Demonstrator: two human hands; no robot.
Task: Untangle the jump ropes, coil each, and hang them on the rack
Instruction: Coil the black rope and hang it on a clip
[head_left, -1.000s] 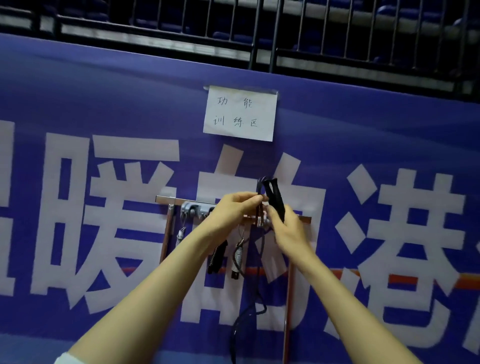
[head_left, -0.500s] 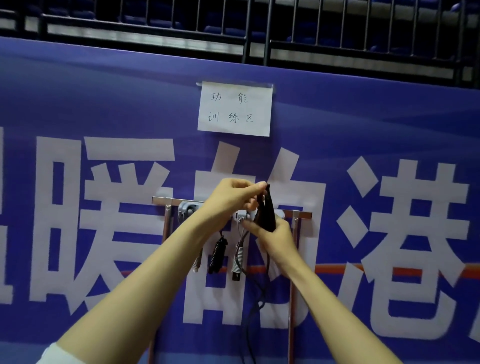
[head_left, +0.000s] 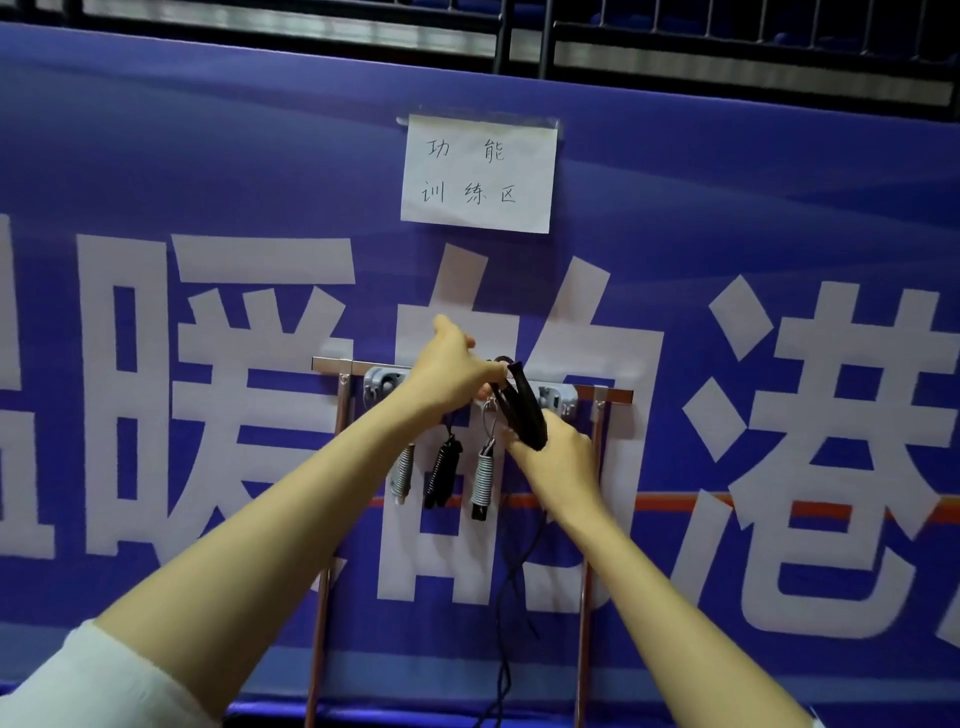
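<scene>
Since half a second ago the black handles (head_left: 523, 410) have tipped from near upright to a slant, and a small loop of the cord (head_left: 503, 358) now shows above them. The left hand (head_left: 457, 371) pinches its grip at their upper ends, just in front of the rack (head_left: 615, 396) bar, while the right hand (head_left: 558, 460) wraps its grip round their lower ends; the long axis runs up-left to down-right, so the left hand is nearer the grey hooks (head_left: 557, 399). Two handles are held as a pair, one cord trails down, and three hanging handles (head_left: 441, 475) are already up.
</scene>
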